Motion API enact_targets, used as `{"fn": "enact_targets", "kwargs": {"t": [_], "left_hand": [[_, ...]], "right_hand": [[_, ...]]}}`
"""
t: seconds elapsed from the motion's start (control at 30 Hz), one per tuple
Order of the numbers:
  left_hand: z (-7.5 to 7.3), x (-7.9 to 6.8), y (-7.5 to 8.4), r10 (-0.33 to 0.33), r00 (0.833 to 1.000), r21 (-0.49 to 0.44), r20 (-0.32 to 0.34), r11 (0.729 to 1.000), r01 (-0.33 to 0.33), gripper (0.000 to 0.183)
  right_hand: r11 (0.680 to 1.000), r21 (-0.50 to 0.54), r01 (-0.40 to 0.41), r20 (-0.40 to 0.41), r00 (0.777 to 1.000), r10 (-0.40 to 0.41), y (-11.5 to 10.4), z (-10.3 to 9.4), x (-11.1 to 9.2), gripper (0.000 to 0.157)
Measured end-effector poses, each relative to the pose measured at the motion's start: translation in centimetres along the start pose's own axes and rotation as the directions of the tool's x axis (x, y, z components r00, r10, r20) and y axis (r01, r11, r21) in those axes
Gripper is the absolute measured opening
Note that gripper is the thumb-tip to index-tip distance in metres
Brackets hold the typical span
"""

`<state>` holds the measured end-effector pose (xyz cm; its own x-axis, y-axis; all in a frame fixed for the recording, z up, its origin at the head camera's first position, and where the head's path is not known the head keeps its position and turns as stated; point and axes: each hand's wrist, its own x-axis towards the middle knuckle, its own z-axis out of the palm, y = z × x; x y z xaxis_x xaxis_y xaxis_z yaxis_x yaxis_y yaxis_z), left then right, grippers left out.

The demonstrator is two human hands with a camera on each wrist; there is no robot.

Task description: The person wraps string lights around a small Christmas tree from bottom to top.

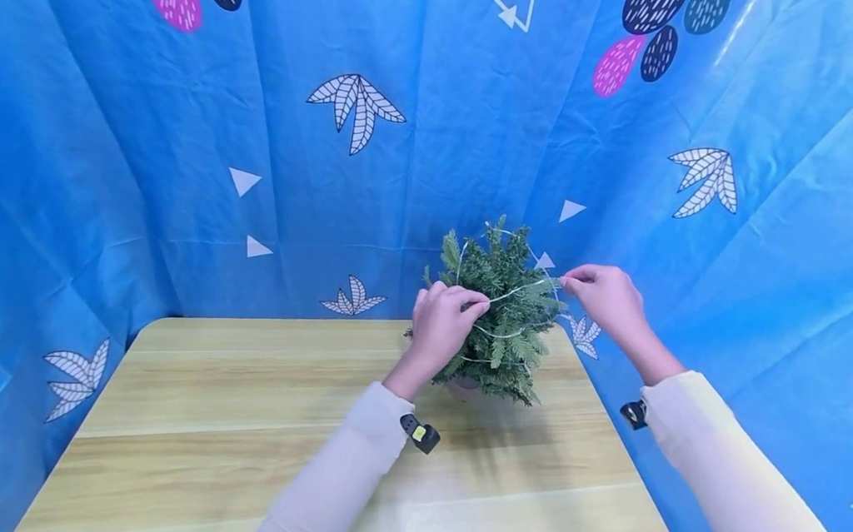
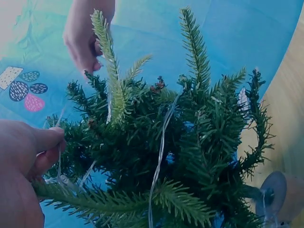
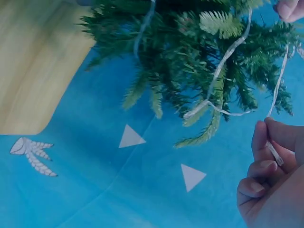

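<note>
A small artificial Christmas tree (image 1: 504, 372) stands at the table's far right, a clear string light (image 1: 518, 291) looped around its branches. My left hand (image 1: 439, 321) pinches the strand between thumb and finger at the tree's front left. Off the tree's right side, my right hand (image 1: 608, 299) pinches the same strand, which stretches between the hands across the upper branches. In the right wrist view a short end of the string light (image 3: 279, 160) pokes out below the right thumb and finger. Several loops of wire (image 2: 161, 147) lie over the needles in the left wrist view.
The pale wooden table (image 1: 249, 419) extends left and toward me. Blue printed curtains (image 1: 452, 134) hang close behind the tree and along the right side. Under the branches, the tree's pot (image 1: 462, 388) is mostly hidden. Each wrist wears a dark band, the left one (image 1: 419, 433) with a yellow patch.
</note>
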<state>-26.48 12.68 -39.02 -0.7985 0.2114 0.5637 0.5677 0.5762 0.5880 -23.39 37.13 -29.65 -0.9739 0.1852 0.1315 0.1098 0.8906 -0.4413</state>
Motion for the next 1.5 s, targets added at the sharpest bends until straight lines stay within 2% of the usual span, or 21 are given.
{"fn": "enact_targets", "kwargs": {"t": [0.3,0.53,0.77,0.97,1.07,1.17,1.23,1.4,1.5], "left_hand": [[0.8,0.5,1.9,-0.073,0.996,-0.001,-0.055,0.997,0.074,0.013],[1.5,0.5,3.7,-0.149,0.978,0.019,-0.147,0.988,0.154,0.012],[2.5,0.6,4.4,-0.159,0.967,0.076,-0.199,0.981,0.177,0.013],[2.8,0.7,4.7,-0.135,0.967,0.08,-0.215,0.985,0.156,0.013],[2.9,0.6,4.7,-0.127,0.967,0.076,-0.219,0.986,0.146,0.013],[2.9,0.6,4.7,-0.13,0.966,0.075,-0.223,0.986,0.15,0.015],[3.0,0.5,4.7,-0.132,0.966,0.079,-0.223,0.985,0.153,0.015],[3.0,0.5,4.6,-0.133,0.968,0.093,-0.213,0.983,0.156,0.015],[2.9,0.5,4.6,-0.137,0.969,0.097,-0.205,0.982,0.159,0.016]], "right_hand": [[0.999,0.042,-0.031,-0.072,0.997,0.034,-2.5,0.2,3.6,0.032],[0.996,0.067,-0.057,-0.135,0.989,0.065,-4.9,0.7,5.5,0.032],[0.993,0.109,-0.051,-0.17,0.983,0.069,-6.4,0.8,6.4,0.031],[0.986,0.159,-0.042,-0.16,0.985,0.068,-7.4,0.6,6.1,0.033],[0.985,0.175,-0.006,-0.162,0.986,0.035,-7.8,0.8,5.6,0.034],[0.986,0.165,0.036,-0.201,0.98,-0.002,-7.8,1.2,4.7,0.034],[0.986,0.152,0.064,-0.252,0.967,-0.024,-7.4,1.7,4.1,0.032],[0.984,0.102,0.149,-0.389,0.916,-0.098,-6.3,3.1,2.5,0.03],[0.982,0.081,0.169,-0.417,0.901,-0.12,-5.9,4.0,2.0,0.028]]}}
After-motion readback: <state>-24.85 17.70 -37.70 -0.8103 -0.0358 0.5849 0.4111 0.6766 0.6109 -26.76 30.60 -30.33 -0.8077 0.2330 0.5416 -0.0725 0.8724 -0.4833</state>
